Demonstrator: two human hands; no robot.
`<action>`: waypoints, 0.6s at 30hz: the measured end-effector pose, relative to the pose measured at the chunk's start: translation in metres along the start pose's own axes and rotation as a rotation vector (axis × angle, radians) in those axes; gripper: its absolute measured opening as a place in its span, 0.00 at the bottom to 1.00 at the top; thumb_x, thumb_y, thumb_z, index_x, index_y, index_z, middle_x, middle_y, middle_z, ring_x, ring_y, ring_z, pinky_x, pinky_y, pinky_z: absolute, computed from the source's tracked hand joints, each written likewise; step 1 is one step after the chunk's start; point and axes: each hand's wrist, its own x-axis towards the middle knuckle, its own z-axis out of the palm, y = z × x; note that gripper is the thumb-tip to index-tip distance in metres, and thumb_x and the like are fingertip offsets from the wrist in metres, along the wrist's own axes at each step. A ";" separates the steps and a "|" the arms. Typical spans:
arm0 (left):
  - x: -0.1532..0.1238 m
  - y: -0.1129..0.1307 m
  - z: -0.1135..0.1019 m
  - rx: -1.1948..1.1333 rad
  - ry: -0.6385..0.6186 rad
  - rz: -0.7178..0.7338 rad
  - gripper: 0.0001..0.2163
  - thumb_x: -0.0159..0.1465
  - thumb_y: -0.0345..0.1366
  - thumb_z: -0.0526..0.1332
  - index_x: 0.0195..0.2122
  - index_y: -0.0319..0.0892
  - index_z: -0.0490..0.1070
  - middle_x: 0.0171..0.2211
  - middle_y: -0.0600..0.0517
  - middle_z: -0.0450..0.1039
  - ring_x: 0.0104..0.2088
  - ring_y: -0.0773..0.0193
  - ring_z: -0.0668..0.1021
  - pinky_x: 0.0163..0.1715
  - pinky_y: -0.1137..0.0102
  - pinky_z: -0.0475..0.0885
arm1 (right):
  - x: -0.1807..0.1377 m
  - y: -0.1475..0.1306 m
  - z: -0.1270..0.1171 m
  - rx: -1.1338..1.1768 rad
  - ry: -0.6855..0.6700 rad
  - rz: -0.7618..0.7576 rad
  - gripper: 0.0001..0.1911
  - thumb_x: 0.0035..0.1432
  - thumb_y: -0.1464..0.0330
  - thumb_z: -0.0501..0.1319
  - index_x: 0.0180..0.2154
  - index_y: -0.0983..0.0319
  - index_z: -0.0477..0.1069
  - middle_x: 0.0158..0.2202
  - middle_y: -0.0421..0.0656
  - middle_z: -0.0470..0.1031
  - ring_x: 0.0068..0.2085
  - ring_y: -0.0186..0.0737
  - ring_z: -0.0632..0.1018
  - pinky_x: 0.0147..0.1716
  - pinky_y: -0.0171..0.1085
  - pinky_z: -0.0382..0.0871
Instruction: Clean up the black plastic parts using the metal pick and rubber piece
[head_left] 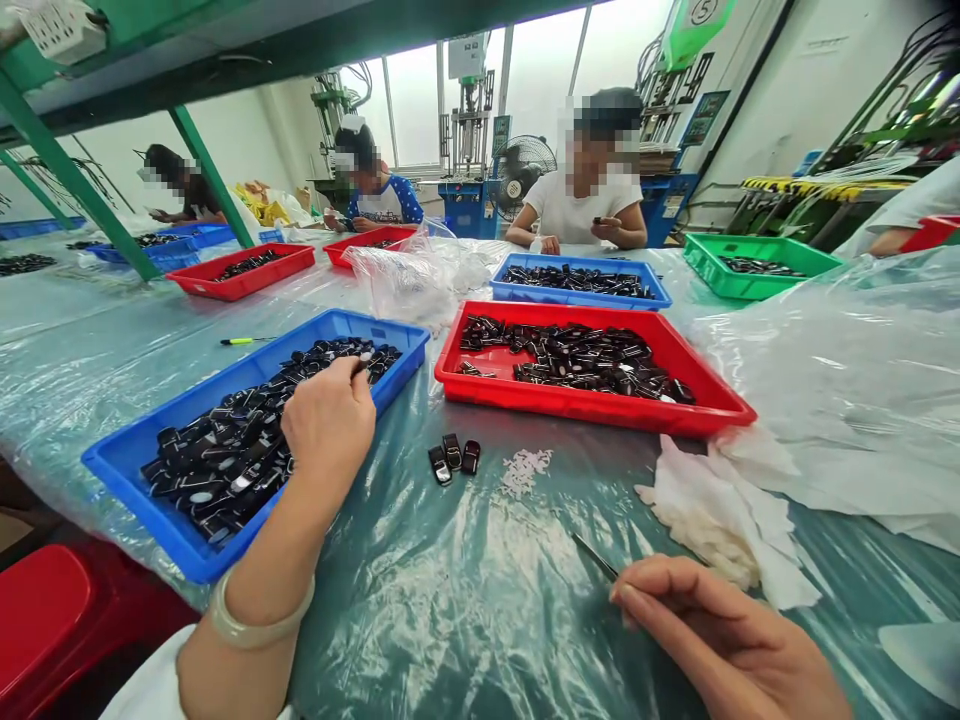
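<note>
My left hand, with a pale bangle on its wrist, is over the blue tray. Its fingers are curled in a pinch, and a small black part shows at the fingertips. Glossy black parts are heaped in this tray. At the lower right, my right hand grips thin dark tweezers between thumb and fingers, the tip directed at the far left. Between the hands lie three black parts and a small pile of white slivers on the plastic-covered table.
A red tray of black parts stands ahead. White cloths and plastic sheeting lie at right. Further off are another blue tray, a green tray and several seated people. A red stool is at lower left.
</note>
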 end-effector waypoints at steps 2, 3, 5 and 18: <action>0.004 -0.004 -0.003 0.138 0.011 -0.015 0.18 0.63 0.37 0.46 0.47 0.39 0.70 0.35 0.38 0.75 0.38 0.46 0.75 0.35 0.59 0.66 | 0.000 0.001 -0.001 0.043 -0.029 0.067 0.10 0.50 0.59 0.63 0.28 0.58 0.76 0.25 0.41 0.77 0.27 0.36 0.78 0.27 0.26 0.74; 0.004 -0.004 -0.003 0.168 0.009 -0.010 0.18 0.63 0.37 0.46 0.47 0.36 0.70 0.36 0.36 0.74 0.40 0.44 0.74 0.37 0.58 0.66 | -0.001 0.002 -0.001 0.067 -0.040 0.088 0.10 0.50 0.58 0.63 0.30 0.58 0.76 0.25 0.41 0.78 0.28 0.37 0.79 0.28 0.27 0.74; 0.004 -0.004 0.000 0.164 0.005 0.023 0.17 0.63 0.36 0.47 0.47 0.33 0.68 0.40 0.34 0.72 0.46 0.41 0.71 0.40 0.54 0.65 | -0.001 0.003 -0.001 0.102 -0.051 0.108 0.11 0.50 0.58 0.63 0.32 0.57 0.77 0.27 0.42 0.78 0.29 0.38 0.79 0.30 0.27 0.75; -0.026 0.011 0.033 -0.165 -0.662 0.388 0.06 0.52 0.36 0.61 0.28 0.40 0.69 0.31 0.48 0.71 0.31 0.60 0.73 0.25 0.71 0.61 | -0.001 -0.004 -0.002 0.090 -0.065 0.108 0.09 0.51 0.60 0.63 0.31 0.57 0.77 0.27 0.41 0.78 0.27 0.35 0.78 0.28 0.26 0.74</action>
